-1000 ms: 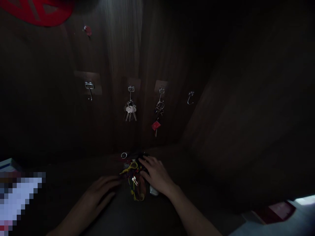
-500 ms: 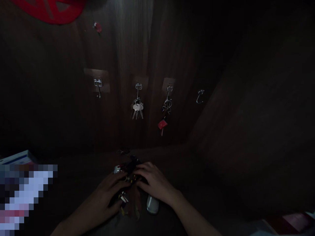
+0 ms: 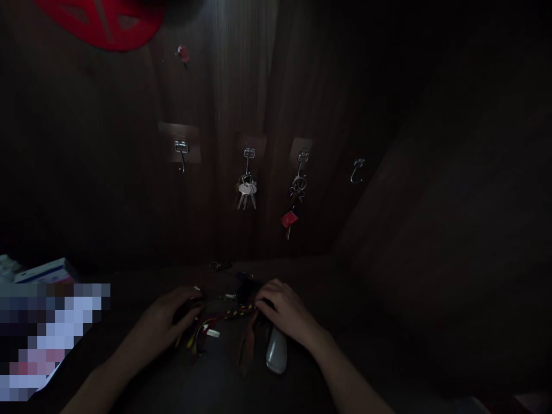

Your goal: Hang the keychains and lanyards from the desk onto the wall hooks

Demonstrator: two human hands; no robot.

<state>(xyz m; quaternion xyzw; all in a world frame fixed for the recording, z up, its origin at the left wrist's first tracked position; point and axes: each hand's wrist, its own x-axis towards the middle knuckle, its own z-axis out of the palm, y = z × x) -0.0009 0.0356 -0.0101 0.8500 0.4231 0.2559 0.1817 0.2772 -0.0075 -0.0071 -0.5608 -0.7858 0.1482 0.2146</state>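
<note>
My left hand (image 3: 170,322) is at the left of a small pile on the dark shelf. Its fingers curl round something dark with small pale glints, too dim to make out. My right hand (image 3: 287,313) is closed at the pile's right side, fingertips at the end of a beaded cord (image 3: 235,313) in red, yellow and black. A brown strap (image 3: 246,348) hangs down from beneath these fingertips. Below the right hand lies a smooth grey oval object (image 3: 276,352). Between the hands are a key (image 3: 230,297) with a black head and a small white piece (image 3: 213,333).
On the wooden back panel, a bunch of keys (image 3: 247,191) and a key ring with a red tag (image 3: 289,219) hang from hooks. Two bare hooks (image 3: 181,156) flank them. A ring (image 3: 214,266) lies at the back. Boxes (image 3: 47,271) stand left; a red object (image 3: 116,26) hangs above.
My hands have moved apart, the left one leftward with a dim item at its fingertips. The beaded cord is stretched out between them, and the black-headed key shows. The view has shifted slightly left.
</note>
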